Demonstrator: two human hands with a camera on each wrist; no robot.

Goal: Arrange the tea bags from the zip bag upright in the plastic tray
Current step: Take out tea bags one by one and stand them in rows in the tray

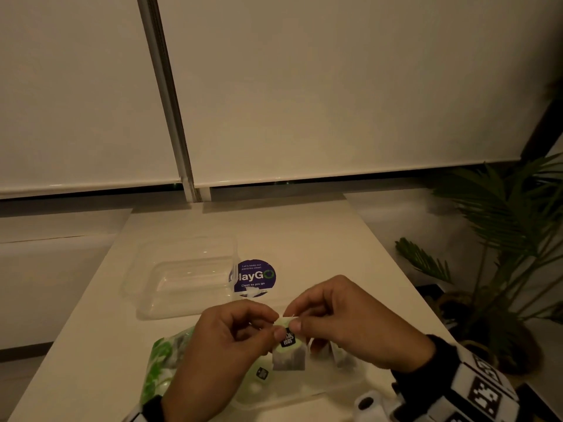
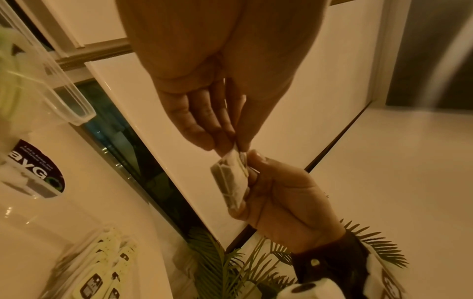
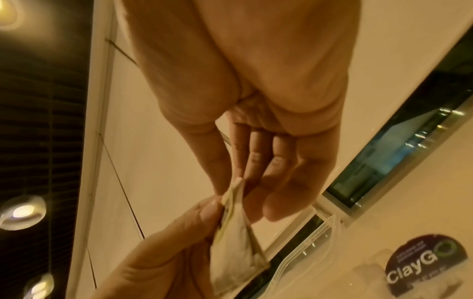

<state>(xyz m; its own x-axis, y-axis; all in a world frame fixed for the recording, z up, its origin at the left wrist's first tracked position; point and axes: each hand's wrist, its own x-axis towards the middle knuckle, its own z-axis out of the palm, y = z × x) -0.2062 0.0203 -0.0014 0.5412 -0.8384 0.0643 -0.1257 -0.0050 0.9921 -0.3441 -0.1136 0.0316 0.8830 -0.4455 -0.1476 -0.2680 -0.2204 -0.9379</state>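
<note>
The tea bag (image 1: 288, 353) hangs between the two hands, above the zip bag (image 1: 170, 360), with its long axis nearly vertical and its paper tag (image 1: 288, 336) at the top. The clear plastic tray (image 1: 182, 281) lies further away on the white table (image 1: 320, 239), beyond the hands and a little to the left, so I think the left hand (image 1: 225, 339) is the nearer one for carrying the tea bag there. The tray looks still without any tea bag inside.

The left hand pinches the top of the tea bag with thumb and forefinger, and the other fingers are curled. The right hand (image 1: 347, 318) pinches the same top edge from the other side; whether it holds the tag or the string I cannot tell.

The tea bag is a small flat pouch of thin whitish paper with dark tea showing through. The tag is pale green with a black label. More tea bags lie in the zip bag, which has a green leaf print.
</note>
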